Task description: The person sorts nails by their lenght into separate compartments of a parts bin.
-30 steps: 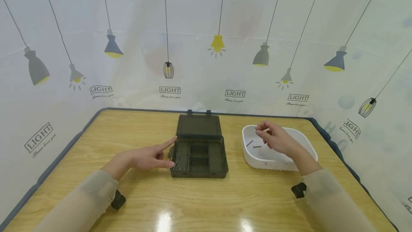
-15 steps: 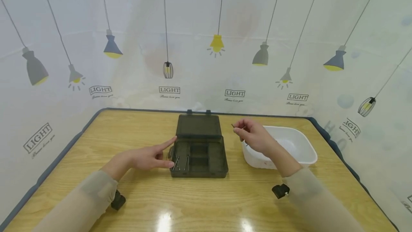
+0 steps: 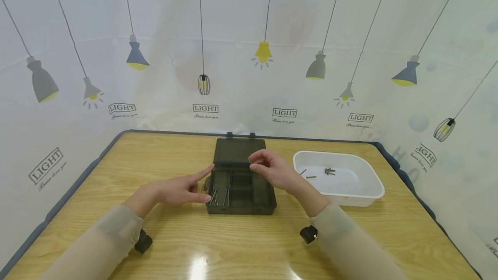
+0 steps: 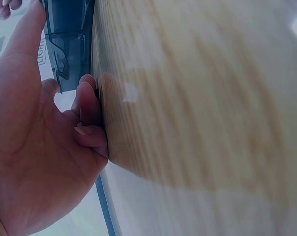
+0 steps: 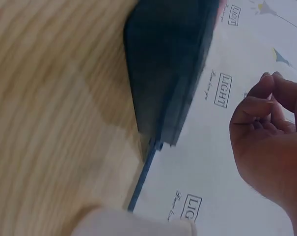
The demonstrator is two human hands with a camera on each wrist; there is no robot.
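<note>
A dark translucent compartment box [image 3: 241,211] lies with its lid [image 3: 239,150] thrown back on the wooden table. Several long thin screws [image 3: 215,197] are in its left compartments. My left hand [image 3: 177,190] rests at the box's left side, index finger and thumb stretched out to its edge, the other fingers bent under. Above the right half of the box, my right hand [image 3: 276,171] pinches a small screw between thumb and index finger; mostly the fingertips hide it. The right wrist view has this hand [image 5: 271,137] raised beside the box [image 5: 163,69].
To the right stands a white plastic tray [image 3: 375,192]. In it lie a small pile of screws [image 3: 329,171] and a separate screw [image 3: 311,177] near its left wall. Behind the table hangs a curtain [image 3: 233,20] printed with lamps.
My right hand has moved left from over the white tray to above the box, carrying the pinched screw. The screw pile in the tray has come into view. My left hand has stayed in place.
</note>
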